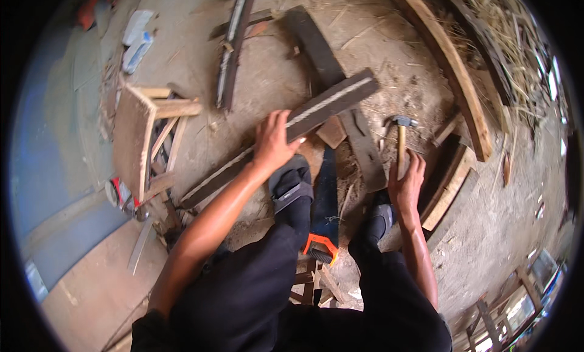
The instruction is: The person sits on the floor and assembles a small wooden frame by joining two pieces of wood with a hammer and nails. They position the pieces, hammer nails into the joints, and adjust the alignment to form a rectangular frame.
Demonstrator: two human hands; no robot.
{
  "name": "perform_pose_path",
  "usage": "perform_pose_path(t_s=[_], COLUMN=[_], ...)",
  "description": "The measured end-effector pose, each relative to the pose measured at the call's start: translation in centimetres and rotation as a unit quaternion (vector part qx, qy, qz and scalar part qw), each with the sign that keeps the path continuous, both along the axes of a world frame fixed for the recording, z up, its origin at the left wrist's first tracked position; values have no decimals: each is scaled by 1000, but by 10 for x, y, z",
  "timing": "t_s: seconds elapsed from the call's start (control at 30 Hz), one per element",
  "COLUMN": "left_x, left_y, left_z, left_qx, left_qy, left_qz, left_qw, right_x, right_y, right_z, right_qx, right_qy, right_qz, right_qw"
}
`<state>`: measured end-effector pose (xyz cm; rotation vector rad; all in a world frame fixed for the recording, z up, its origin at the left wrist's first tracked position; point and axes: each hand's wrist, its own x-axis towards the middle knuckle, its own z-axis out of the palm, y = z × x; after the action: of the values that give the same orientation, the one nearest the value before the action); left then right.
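Note:
My left hand (274, 144) is closed round a long dark wooden beam (334, 101) with a pale strip along its upper face. The beam lies slantwise, its far right end over another dark plank (363, 146). In my right hand (407, 184) is the wooden handle of a hammer (401, 146), its metal head pointing away from me. Fingers and palm hide the handle's lower part. Between my feet rests a handsaw (326, 197) with a dark blade and an orange handle. A small wood block (332, 132) sits beside the beam, near the saw's tip.
On the left stands a small wooden frame (135, 133) near a blue surface (58, 151). Long curved-looking timbers (447, 60) lie at the far right, with straw (502, 41) behind them. More wood pieces (447, 194) are right of my right hand. A dark beam (234, 48) lies far ahead.

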<state>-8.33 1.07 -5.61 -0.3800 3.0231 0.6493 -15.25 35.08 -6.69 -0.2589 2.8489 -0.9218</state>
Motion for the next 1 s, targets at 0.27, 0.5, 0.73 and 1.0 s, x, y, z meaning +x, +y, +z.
perform_pose_path(t_s=[0.27, 0.5, 0.73, 1.0], left_x=[8, 71, 34, -58], left_y=[-7, -37, -59, -77], left_z=[-6, -5, 42, 234], left_qx=[43, -59, 49, 345], left_qy=[10, -49, -2, 299], left_qz=[8, 95, 76, 35], left_qw=[999, 993, 996, 889], right_x=[0, 0, 17, 17], right_y=[-29, -18, 3, -37], right_z=[16, 14, 36, 142], right_qx=[-40, 6, -10, -203], right_qy=[42, 66, 83, -37], right_qz=[78, 138, 119, 112], right_qw=[995, 988, 989, 972])
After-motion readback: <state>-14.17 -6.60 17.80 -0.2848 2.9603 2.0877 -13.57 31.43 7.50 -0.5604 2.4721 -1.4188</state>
